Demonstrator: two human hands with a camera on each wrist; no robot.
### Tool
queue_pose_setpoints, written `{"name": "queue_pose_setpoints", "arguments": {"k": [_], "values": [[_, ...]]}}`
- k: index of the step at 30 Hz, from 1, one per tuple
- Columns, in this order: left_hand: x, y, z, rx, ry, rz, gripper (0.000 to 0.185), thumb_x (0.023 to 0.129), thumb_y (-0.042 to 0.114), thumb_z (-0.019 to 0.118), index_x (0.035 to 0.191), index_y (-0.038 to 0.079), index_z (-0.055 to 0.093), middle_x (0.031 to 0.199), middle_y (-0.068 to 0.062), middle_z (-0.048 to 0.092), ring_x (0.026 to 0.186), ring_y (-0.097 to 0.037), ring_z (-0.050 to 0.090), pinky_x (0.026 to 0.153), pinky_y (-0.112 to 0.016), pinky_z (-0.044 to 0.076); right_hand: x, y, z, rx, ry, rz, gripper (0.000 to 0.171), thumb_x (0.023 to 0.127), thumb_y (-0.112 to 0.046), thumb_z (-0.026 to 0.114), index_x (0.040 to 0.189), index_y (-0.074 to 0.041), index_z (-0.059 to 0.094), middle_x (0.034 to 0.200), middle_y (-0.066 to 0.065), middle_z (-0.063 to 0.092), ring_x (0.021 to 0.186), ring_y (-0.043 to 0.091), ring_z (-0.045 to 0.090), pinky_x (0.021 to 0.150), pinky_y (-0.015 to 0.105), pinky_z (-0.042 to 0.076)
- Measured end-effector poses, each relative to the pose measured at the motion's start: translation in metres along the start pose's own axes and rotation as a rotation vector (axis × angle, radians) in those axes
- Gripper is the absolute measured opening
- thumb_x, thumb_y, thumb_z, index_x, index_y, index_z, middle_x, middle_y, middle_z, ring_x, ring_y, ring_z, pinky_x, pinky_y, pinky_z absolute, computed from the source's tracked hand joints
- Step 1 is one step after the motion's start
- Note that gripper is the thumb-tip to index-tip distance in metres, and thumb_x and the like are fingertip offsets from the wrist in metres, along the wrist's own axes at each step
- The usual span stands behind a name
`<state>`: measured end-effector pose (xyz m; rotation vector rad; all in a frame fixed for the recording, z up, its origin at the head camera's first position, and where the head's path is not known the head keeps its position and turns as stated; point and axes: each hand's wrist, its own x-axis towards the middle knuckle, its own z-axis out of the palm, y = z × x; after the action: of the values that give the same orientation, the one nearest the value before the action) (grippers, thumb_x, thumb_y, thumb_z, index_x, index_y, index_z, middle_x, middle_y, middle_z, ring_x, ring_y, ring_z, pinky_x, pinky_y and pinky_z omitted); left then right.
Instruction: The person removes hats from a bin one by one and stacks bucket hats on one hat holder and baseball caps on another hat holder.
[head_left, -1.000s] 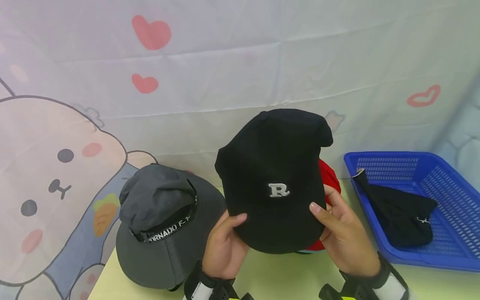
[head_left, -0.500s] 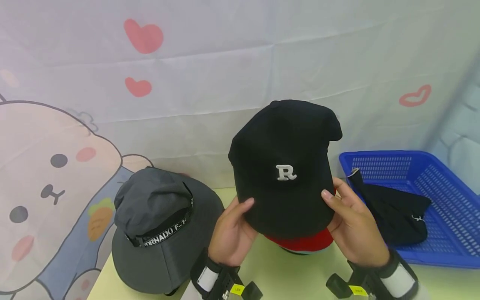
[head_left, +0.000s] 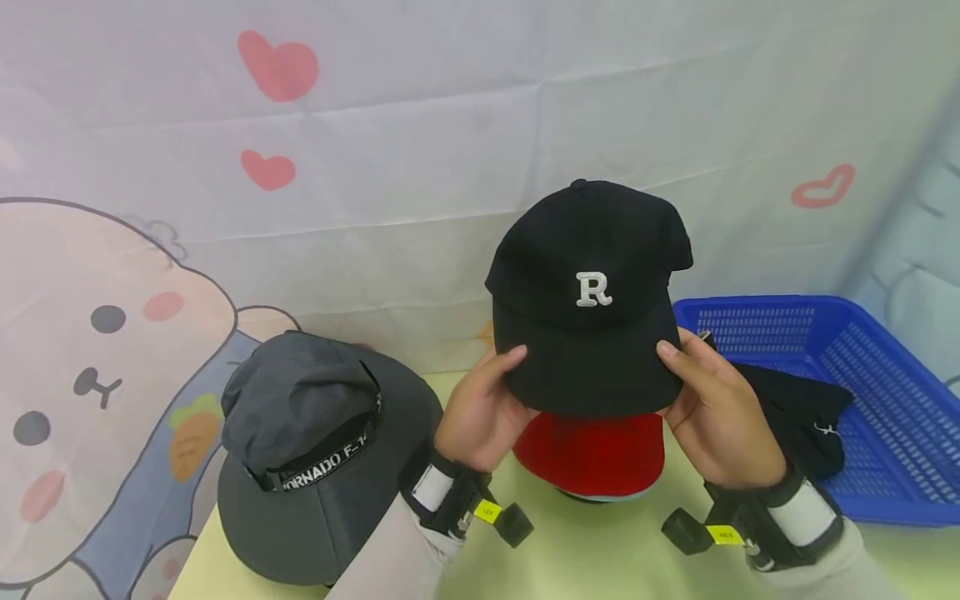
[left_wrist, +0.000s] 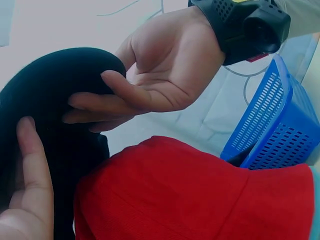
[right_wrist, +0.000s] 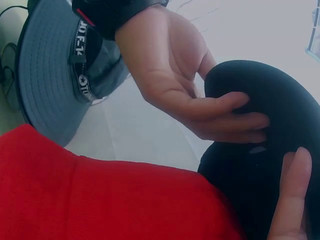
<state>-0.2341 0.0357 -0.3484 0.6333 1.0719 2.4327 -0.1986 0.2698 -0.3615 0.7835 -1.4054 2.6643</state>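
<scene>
Both hands hold up a black baseball cap [head_left: 588, 358] with a white letter R on its front, brim toward the camera. My left hand [head_left: 483, 408] pinches the brim's left edge, thumb on top and fingers underneath. At the brim's right edge my right hand [head_left: 720, 408] grips the same way. In the left wrist view the fingers of the right hand [left_wrist: 170, 65] lie along the underside of the brim [left_wrist: 60, 80]. Below and behind the cap is a red hat [head_left: 596, 454] on the table, partly hidden by it; it looms large in the right wrist view.
A grey wide-brimmed hat [head_left: 322, 458] with a lettered band sits on the table [head_left: 562, 554] to the left. At the right stands a blue plastic basket [head_left: 900, 417] with a folded black cloth item [head_left: 798, 408] in it. A printed curtain [head_left: 420, 167] hangs behind.
Both hands have raised the black cap and shifted it slightly right. Its crown has filled out and its brim tips more toward level, uncovering more of the red hat.
</scene>
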Motion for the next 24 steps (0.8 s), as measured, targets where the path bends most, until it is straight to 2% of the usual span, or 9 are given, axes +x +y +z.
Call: {"name": "queue_pose_setpoints", "arguments": {"k": [4, 11, 15, 19, 24], "values": [[0.008, 0.002, -0.001, 0.028, -0.002, -0.031, 0.032, 0.108, 0.017, 0.031, 0.131, 0.024, 0.052, 0.107, 0.009, 0.067, 0.092, -0.009, 0.063, 0.091, -0.026, 0.053, 0.004, -0.003, -0.004, 0.047, -0.015, 0.027, 0.032, 0.111, -0.013, 0.03, 0.137, -0.004, 0.046, 0.111, 0.004, 0.069, 0.091, 0.017, 0.072, 0.083, 0.028, 0.061], [0.019, 0.004, 0.004, 0.032, 0.038, -0.035, 0.029, 0.108, 0.017, 0.034, 0.124, 0.02, 0.058, 0.102, 0.009, 0.07, 0.089, -0.01, 0.066, 0.088, -0.027, 0.057, 0.008, -0.009, -0.009, 0.119, -0.037, 0.042, 0.036, 0.112, -0.014, 0.028, 0.139, -0.003, 0.049, 0.114, 0.007, 0.071, 0.089, 0.02, 0.075, 0.084, 0.031, 0.062], [0.024, 0.005, 0.006, 0.027, 0.063, -0.029, 0.029, 0.108, 0.018, 0.035, 0.122, 0.019, 0.06, 0.097, 0.009, 0.074, 0.086, -0.01, 0.07, 0.087, -0.029, 0.059, 0.01, -0.012, -0.013, 0.15, -0.064, 0.05, 0.037, 0.112, -0.015, 0.026, 0.136, -0.003, 0.051, 0.116, 0.008, 0.073, 0.095, 0.021, 0.075, 0.086, 0.031, 0.062], [0.03, 0.007, 0.008, 0.03, 0.082, -0.036, 0.027, 0.108, 0.02, 0.036, 0.123, 0.018, 0.059, 0.097, 0.008, 0.076, 0.085, -0.011, 0.073, 0.086, -0.029, 0.06, 0.011, -0.014, -0.016, 0.162, -0.085, 0.053, 0.041, 0.113, -0.018, 0.024, 0.141, -0.004, 0.05, 0.122, 0.009, 0.073, 0.104, 0.021, 0.074, 0.087, 0.03, 0.061], [0.037, 0.008, 0.01, 0.033, 0.089, -0.039, 0.027, 0.109, 0.025, 0.037, 0.125, 0.018, 0.058, 0.1, 0.007, 0.076, 0.086, -0.012, 0.074, 0.088, -0.029, 0.059, 0.016, -0.016, -0.019, 0.264, -0.101, 0.092, 0.044, 0.113, -0.022, 0.024, 0.146, -0.008, 0.049, 0.13, 0.008, 0.071, 0.11, 0.022, 0.073, 0.087, 0.029, 0.06]]}}
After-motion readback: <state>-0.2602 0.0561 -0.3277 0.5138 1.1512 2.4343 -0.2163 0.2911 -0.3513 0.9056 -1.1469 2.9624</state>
